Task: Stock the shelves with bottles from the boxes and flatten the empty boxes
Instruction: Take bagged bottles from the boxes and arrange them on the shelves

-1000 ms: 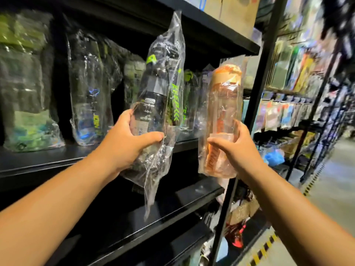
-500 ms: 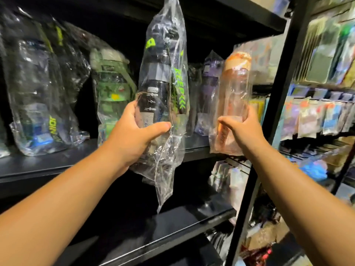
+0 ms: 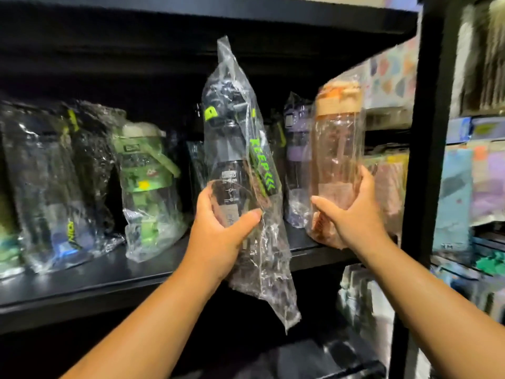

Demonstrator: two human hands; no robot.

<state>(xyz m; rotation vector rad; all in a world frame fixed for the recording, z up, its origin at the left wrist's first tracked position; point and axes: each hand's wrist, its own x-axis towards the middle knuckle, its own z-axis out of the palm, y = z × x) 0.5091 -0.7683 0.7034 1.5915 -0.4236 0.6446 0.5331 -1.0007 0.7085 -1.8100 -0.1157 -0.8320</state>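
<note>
My left hand (image 3: 221,236) grips a black bottle (image 3: 232,149) with green lettering, sealed in a clear plastic bag, held upright in front of the black shelf (image 3: 109,272). The bag's loose tail hangs below the shelf edge. My right hand (image 3: 352,217) holds an orange bottle (image 3: 337,138) in its own clear bag, its base at the shelf's right end, close to the surface. Both bottles stand side by side, a small gap between them.
Bagged bottles line the shelf: a green one (image 3: 144,181), dark ones at the left (image 3: 46,187), a purple one (image 3: 296,160) behind the gap. A black upright post (image 3: 426,160) borders the right. Packaged goods hang beyond it (image 3: 475,173). A lower shelf (image 3: 328,362) lies below.
Both hands have carried the bottles forward toward the shelf; the orange bottle has come down nearer to the shelf's right end. The view has moved closer.
</note>
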